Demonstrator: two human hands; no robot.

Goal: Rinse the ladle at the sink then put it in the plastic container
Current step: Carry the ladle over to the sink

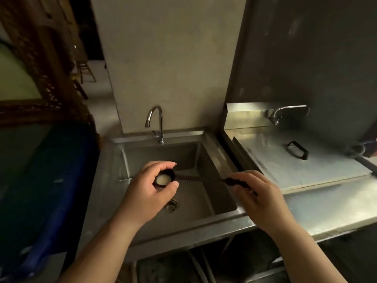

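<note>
A small black ladle (195,178) lies level over the steel sink (204,201). Its cup holds something pale. My left hand (151,186) wraps around the cup at the left end. My right hand (259,193) grips the dark handle at the right end. The curved faucet (156,121) stands at the sink's back rim, farther back than the ladle, and no water is seen running. A large blue plastic container (51,190) stands at the left of the sink.
The drain (171,205) sits in the sink's floor below my left hand. A steel counter (326,201) at the right carries a flat lid with a black handle (296,150). A second tap (285,113) is mounted on the backsplash.
</note>
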